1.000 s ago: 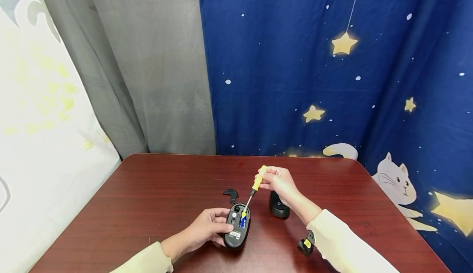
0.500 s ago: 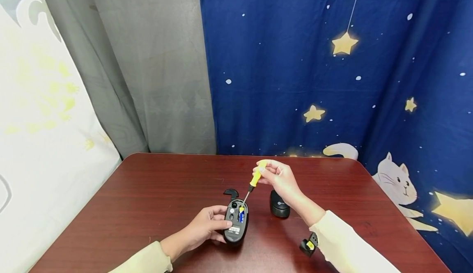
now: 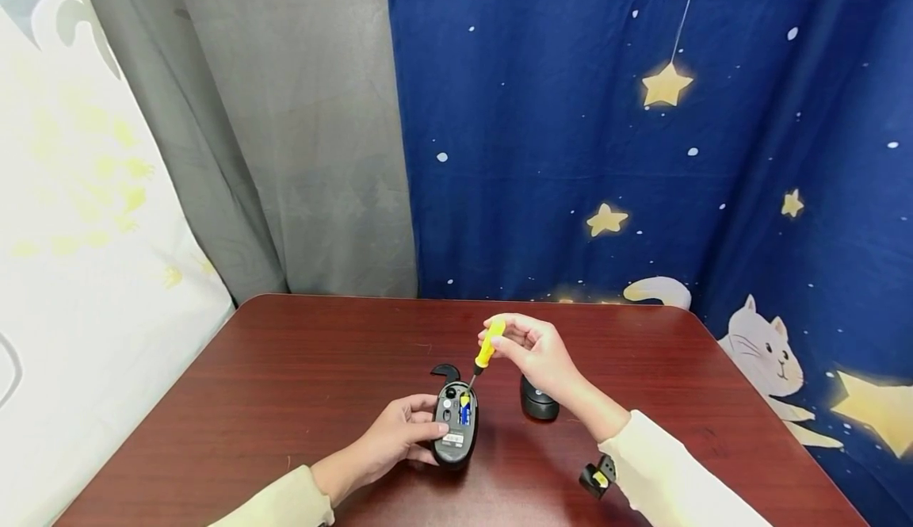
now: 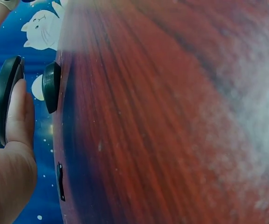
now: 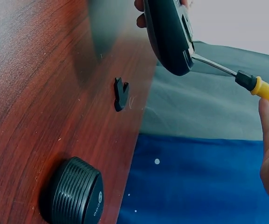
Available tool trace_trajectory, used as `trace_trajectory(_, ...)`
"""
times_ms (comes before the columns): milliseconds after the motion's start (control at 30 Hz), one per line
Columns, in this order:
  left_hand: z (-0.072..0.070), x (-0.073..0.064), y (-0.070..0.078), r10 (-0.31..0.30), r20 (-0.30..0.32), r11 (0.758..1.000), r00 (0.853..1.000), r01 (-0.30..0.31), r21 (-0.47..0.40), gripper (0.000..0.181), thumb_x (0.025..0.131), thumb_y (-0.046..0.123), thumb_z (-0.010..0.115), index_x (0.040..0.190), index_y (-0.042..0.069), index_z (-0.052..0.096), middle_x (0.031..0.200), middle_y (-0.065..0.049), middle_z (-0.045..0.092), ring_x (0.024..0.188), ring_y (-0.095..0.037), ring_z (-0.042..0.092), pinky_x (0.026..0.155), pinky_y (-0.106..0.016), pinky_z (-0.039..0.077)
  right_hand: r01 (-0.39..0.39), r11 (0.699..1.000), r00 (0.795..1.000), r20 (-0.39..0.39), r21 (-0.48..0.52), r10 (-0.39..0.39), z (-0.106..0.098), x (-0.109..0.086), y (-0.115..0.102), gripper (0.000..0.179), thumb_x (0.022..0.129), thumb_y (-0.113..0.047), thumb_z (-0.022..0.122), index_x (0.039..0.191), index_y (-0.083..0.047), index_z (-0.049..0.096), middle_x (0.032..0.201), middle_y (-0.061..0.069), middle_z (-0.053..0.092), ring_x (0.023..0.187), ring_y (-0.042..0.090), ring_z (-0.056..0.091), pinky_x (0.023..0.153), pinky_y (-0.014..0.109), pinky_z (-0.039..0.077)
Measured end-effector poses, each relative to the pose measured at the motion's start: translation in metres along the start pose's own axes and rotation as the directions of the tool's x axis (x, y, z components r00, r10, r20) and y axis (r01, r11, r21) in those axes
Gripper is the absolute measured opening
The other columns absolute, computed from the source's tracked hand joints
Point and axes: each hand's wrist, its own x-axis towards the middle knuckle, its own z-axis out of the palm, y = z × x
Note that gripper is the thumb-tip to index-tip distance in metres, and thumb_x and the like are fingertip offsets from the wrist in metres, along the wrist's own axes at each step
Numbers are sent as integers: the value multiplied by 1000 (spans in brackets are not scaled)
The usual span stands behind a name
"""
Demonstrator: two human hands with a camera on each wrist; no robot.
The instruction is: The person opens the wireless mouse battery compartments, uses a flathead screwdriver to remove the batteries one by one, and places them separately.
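Note:
My left hand (image 3: 401, 432) grips a black computer mouse (image 3: 454, 441), its underside facing up with the thumb across the label end. A blue and yellow battery (image 3: 465, 411) lies in the uncovered slot. Between thumb and fingers, my right hand (image 3: 540, 354) holds a yellow-handled screwdriver (image 3: 487, 349) slanting down, its tip at the battery's far end. From the right wrist view, the screwdriver's metal shaft (image 5: 216, 65) meets the mouse (image 5: 168, 35) near one end of that slot. The left wrist view has the mouse (image 4: 6, 100) held above the table.
Just beyond the mouse lies a curved black cover (image 3: 445, 371) on the dark red table (image 3: 321, 368). A black ridged object (image 3: 540, 402) with a logo stands near my right forearm. A black wrist camera (image 3: 597, 475) hangs by the right sleeve. Curtains hang behind the table.
The mouse has moved slightly up and left in the head view, with my left hand. The right hand has shifted left with the screwdriver, whose tip stays at the slot.

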Motion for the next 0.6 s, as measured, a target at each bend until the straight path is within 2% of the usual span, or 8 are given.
trace_trajectory(67, 1, -1, 0, -2, -4, 1000, 1000, 2, 6, 54, 87, 3, 67, 132, -15, 41, 103, -20, 67, 82, -25, 69, 63, -36, 59, -16, 1000, 1000, -11, 14, 16, 0, 0, 1, 21, 93, -1, 63, 112, 8, 62, 101, 19, 69, 92, 24, 69, 79, 51, 54)
trace_trajectory(200, 1, -3, -1, -11, -5, 1000, 1000, 11, 19, 55, 88, 4, 67, 132, -14, 41, 102, -20, 68, 82, -24, 68, 61, -34, 58, -89, 994, 995, -48, 64, 92, -1, 2, 6, 23, 93, -2, 63, 112, 10, 61, 100, 21, 69, 93, 34, 68, 79, 56, 51)
trace_trajectory(300, 1, -4, -2, -20, 2, 1000, 1000, 20, 18, 55, 88, 3, 67, 133, -14, 42, 103, -21, 68, 82, -25, 68, 61, -35, 58, -154, 984, 984, -74, 93, 161, -2, 4, 11, 23, 93, -1, 62, 111, 12, 60, 98, 21, 69, 94, 39, 67, 79, 55, 52)
trace_trajectory(500, 2, -3, -3, -11, 18, 1000, 1000, 11, 17, 56, 87, 2, 67, 134, -13, 41, 103, -22, 68, 83, -26, 69, 61, -37, 59, -250, 963, 959, -112, 104, 261, -4, 11, 19, 23, 93, -2, 61, 112, 12, 59, 100, 24, 68, 90, 32, 69, 79, 48, 54)
trace_trajectory(600, 2, -3, -3, -7, 32, 1000, 999, 6, 16, 55, 87, 1, 67, 134, -13, 41, 103, -22, 68, 82, -26, 69, 61, -38, 59, -303, 943, 939, -128, 138, 320, -4, 14, 22, 22, 93, 1, 59, 112, 13, 58, 99, 25, 68, 92, 35, 68, 78, 46, 55)
